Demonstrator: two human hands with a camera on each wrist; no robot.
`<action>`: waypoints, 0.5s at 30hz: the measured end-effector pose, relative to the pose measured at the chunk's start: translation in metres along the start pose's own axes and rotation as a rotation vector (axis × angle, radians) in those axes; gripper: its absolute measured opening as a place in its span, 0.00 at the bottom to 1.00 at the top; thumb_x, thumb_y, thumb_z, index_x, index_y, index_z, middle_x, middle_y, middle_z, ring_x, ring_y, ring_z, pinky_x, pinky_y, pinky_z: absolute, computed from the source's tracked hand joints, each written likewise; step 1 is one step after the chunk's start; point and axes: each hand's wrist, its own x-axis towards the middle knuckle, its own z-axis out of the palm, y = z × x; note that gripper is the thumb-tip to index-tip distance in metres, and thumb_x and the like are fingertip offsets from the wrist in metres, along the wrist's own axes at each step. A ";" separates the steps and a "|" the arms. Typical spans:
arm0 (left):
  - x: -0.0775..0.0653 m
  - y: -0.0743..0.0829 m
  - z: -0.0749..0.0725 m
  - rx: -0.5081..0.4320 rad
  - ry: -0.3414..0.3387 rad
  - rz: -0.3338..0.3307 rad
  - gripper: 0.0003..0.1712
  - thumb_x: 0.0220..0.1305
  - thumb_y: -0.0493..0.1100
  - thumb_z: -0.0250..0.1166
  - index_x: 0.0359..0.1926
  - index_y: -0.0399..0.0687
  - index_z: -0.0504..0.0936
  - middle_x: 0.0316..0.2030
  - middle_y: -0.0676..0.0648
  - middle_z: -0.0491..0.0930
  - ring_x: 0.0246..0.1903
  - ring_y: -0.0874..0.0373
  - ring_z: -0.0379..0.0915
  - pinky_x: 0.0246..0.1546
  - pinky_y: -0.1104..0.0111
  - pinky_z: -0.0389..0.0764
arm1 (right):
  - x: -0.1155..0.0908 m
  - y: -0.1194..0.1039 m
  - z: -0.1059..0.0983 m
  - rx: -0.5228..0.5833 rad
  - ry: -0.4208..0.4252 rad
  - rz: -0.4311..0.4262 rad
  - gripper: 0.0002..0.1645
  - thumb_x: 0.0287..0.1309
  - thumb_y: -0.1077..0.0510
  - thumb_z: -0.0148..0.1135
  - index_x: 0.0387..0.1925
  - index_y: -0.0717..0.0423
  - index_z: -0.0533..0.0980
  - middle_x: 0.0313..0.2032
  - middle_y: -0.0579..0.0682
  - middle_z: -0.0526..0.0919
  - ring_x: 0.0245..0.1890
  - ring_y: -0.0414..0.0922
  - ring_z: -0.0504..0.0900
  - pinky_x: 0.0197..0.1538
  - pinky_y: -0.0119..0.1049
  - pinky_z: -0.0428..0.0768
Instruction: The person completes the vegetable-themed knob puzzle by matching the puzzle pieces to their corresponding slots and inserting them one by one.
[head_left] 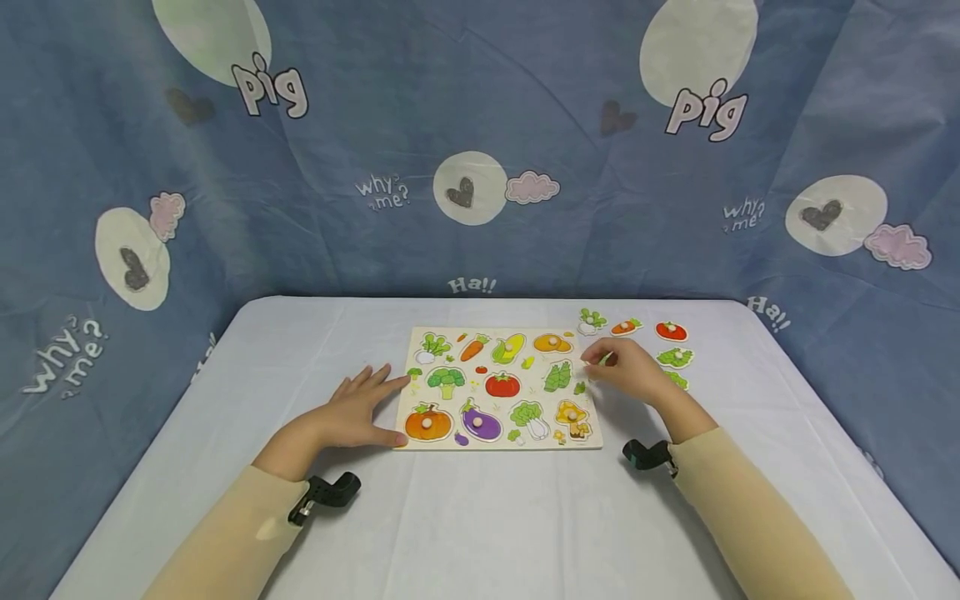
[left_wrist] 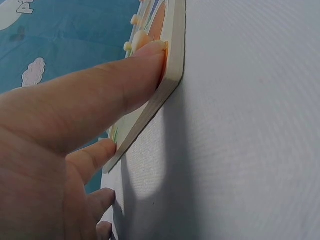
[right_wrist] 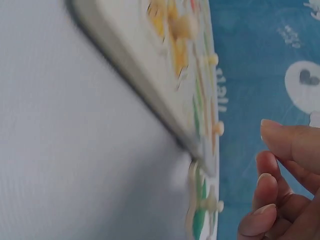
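Observation:
A wooden vegetable puzzle board (head_left: 472, 447) lies on the table. My left hand (head_left: 356, 414) rests at its left side with fingers spread, and the thumb (left_wrist: 142, 70) presses on the near left corner. Beyond the board's right edge, my right hand (head_left: 626, 369) hovers with bent fingers. The right wrist view shows its thumb (right_wrist: 287, 141) apart from the fingers, with nothing visible between them. Below that hand lies a green knobbed piece (right_wrist: 200, 205) beside the board. Knobbed pumpkin (head_left: 427, 423), eggplant (head_left: 482, 422), and mushroom (head_left: 573, 417) pieces sit on the board.
Loose pieces lie beyond the right hand: a white-and-green turnip (head_left: 591, 322), a carrot (head_left: 626, 327), a tomato (head_left: 671, 332) and a green leafy piece (head_left: 675, 357). Another green piece (head_left: 677, 379) is partly hidden by the hand. A printed blue cloth (head_left: 480, 250) hangs behind the white table (head_left: 495, 517).

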 end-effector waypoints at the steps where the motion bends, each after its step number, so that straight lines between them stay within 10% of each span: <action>1: 0.000 0.000 0.000 0.001 -0.001 -0.001 0.60 0.48 0.69 0.73 0.77 0.50 0.60 0.77 0.31 0.45 0.75 0.29 0.32 0.70 0.34 0.34 | 0.000 0.003 -0.001 0.000 0.002 0.002 0.11 0.63 0.59 0.67 0.46 0.58 0.82 0.40 0.52 0.82 0.36 0.48 0.76 0.36 0.39 0.76; 15: -0.001 -0.002 -0.001 -0.004 0.006 0.009 0.60 0.49 0.68 0.73 0.77 0.50 0.60 0.77 0.31 0.45 0.75 0.29 0.32 0.70 0.34 0.34 | 0.009 0.024 -0.008 -0.017 -0.018 0.083 0.11 0.63 0.58 0.67 0.46 0.58 0.82 0.43 0.54 0.81 0.38 0.50 0.77 0.38 0.39 0.77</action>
